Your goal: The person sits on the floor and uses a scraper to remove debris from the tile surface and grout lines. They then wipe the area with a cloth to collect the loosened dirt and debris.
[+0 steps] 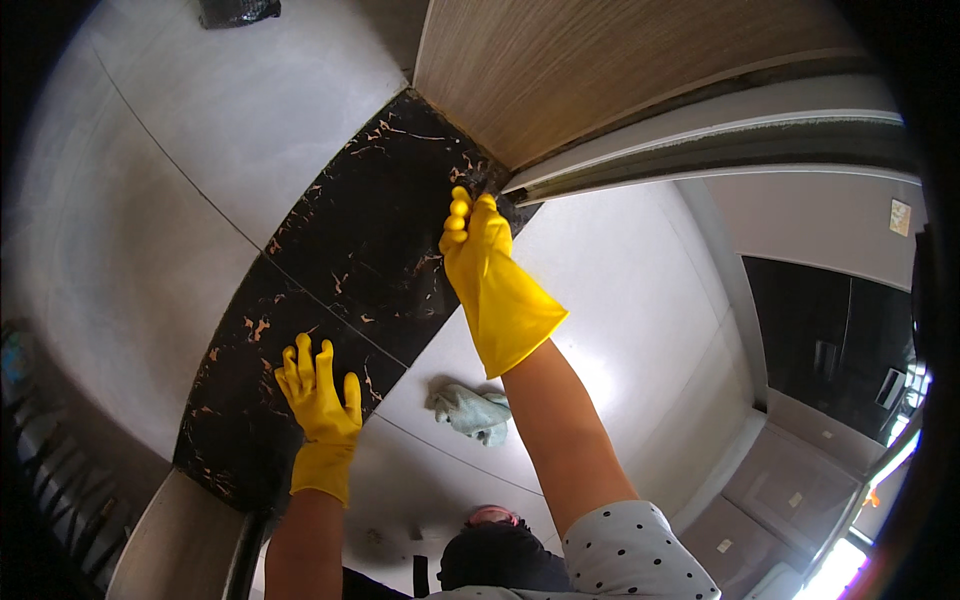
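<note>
Both my hands wear yellow rubber gloves. My left hand [322, 395] rests on the black marbled floor strip [375, 230] with its fingers spread, and holds nothing. My right hand [482, 260] is at the far end of the strip, beside the foot of the door frame [520, 190]. Its fingers are curled together; whatever they may grip is too dark to make out. On the pale tiles [640, 290], between my forearms, lies a crumpled grey-green cloth [470, 412].
A wood-grain door panel [600, 70] and white-edged frame rise at the far right. Pale floor tiles [160, 230] spread on the left, with a dark object [238, 12] at the far edge. Dark cabinet fronts [825, 330] stand right; a dark rack [60, 480] is lower left.
</note>
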Motion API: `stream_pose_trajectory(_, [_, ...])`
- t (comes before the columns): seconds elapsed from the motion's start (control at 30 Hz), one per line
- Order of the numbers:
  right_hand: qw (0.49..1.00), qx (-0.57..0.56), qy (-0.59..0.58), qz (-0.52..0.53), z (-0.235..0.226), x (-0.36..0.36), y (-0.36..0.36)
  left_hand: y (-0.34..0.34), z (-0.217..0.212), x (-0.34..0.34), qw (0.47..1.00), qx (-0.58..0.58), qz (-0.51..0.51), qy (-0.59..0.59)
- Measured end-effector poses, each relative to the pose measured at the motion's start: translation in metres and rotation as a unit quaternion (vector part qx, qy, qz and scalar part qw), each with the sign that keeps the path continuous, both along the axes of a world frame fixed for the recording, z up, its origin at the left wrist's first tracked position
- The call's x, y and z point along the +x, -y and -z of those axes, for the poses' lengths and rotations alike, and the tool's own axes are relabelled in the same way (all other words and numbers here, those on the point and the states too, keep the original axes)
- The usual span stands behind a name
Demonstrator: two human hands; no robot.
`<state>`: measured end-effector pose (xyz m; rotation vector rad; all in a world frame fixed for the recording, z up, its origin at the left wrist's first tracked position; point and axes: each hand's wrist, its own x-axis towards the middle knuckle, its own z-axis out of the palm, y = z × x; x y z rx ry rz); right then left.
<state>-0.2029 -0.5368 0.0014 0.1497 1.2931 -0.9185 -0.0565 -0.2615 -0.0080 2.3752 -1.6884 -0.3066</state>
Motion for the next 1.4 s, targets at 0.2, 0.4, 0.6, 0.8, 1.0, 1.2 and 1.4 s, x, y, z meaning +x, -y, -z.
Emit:
stream_pose_trajectory(0.2, [0.998,-0.044,-0.046,0.023,0.008,-0.006,0.026,0.005,-0.003,-0.003,1.0,-0.009,0.02,-0.014])
stream_pose_trajectory(0.4, [0.994,-0.019,-0.05,-0.094,-0.005,-0.009,-0.03,0.002,-0.005,-0.001,1.0,-0.007,0.012,-0.013])
stream_pose_trajectory(0.6, [0.996,-0.007,-0.055,-0.065,-0.019,-0.028,-0.037,0.002,-0.006,-0.002,1.0,-0.006,0.002,-0.014])
stream_pose_trajectory(0.8, [0.995,-0.06,-0.058,-0.053,-0.001,-0.036,-0.033,0.001,-0.001,-0.003,1.0,-0.011,0.008,0.002])
stream_pose_trajectory(1.0, [0.993,-0.112,0.03,0.028,0.014,-0.025,-0.032,0.004,-0.005,-0.007,1.0,-0.005,0.002,-0.001])
stream_pose_trajectory(1.2, [0.996,-0.072,-0.039,0.03,0.015,-0.02,-0.033,0.003,-0.003,-0.007,1.0,-0.001,0.01,-0.001])
stream_pose_trajectory(1.4, [0.944,-0.132,-0.207,-0.22,0.003,-0.036,-0.05,0.001,-0.002,-0.006,1.0,-0.028,0.007,0.0])
